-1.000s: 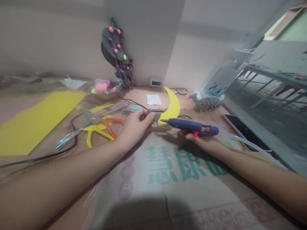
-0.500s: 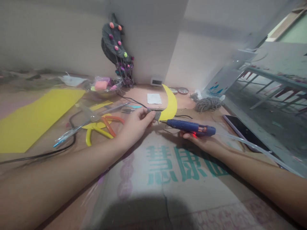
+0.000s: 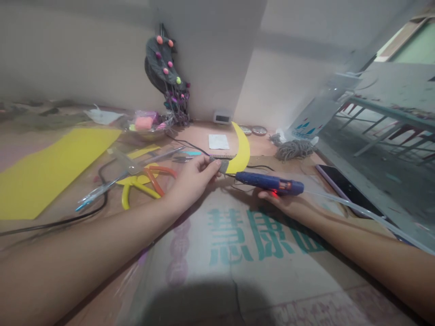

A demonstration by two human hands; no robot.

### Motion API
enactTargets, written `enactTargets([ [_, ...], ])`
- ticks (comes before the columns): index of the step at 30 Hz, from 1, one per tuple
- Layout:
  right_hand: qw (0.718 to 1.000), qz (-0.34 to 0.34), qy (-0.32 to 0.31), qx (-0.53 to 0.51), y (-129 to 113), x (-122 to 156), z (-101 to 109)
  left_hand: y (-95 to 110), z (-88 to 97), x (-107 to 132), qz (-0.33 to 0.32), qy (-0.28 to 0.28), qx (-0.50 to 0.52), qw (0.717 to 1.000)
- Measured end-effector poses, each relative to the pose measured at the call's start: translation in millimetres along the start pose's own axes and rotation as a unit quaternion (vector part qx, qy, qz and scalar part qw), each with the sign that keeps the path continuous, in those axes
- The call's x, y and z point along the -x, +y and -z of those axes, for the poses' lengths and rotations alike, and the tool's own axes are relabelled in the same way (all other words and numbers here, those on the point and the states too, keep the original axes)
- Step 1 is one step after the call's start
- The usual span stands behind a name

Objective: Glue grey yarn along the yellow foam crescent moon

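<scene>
Between thumb and fingers, my left hand [image 3: 202, 174] pinches the lower end of a yellow crescent cutout [image 3: 242, 149]. Grey yarn [image 3: 223, 166] covers that end of the crescent, next to my thumb. My right hand [image 3: 277, 199] is closed around a blue hot glue gun [image 3: 263, 180] with a red light glowing underneath. The gun's nozzle points left and is at the lower edge of the yarn-covered end; whether it touches cannot be made out. A clear glue stick [image 3: 343, 199] trails from the back of the gun.
Left of my hands lie scissors [image 3: 139, 181] with orange and yellow handles and a yellow sheet [image 3: 57, 167]. A grey yarn bundle [image 3: 295, 149] and a phone [image 3: 346, 188] are at right. A decorated grey crescent [image 3: 159, 65] stands against the wall.
The glue gun has shifted slightly left and down against the yarn-covered end. The crescent has turned a little, and the view has tilted slightly. Both hands keep their hold.
</scene>
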State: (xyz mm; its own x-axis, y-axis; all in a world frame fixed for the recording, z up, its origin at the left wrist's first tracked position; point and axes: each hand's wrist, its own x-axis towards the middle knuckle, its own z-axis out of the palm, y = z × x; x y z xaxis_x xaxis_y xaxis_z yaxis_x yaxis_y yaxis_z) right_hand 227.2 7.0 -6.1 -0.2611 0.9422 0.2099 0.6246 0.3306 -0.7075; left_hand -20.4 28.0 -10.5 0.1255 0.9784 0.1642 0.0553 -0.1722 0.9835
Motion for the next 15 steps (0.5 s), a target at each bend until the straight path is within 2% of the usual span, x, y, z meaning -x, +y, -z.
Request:
enactTargets([
  [3,1.000,-0.013,-0.005,0.022,-2.7,1.2,2.5,0.6,-0.5,0.3,0.010,-0.001,0.001,1.000],
  [8,0.998,0.013,-0.034,0.043,-4.6,-0.1,4.8,1.8,-1.6,-0.1,0.025,0.000,0.007,1.000],
  [15,1.000,0.021,-0.006,0.021,-7.7,1.8,0.8,2.8,-2.2,-0.2,0.030,-0.004,0.030,0.999],
])
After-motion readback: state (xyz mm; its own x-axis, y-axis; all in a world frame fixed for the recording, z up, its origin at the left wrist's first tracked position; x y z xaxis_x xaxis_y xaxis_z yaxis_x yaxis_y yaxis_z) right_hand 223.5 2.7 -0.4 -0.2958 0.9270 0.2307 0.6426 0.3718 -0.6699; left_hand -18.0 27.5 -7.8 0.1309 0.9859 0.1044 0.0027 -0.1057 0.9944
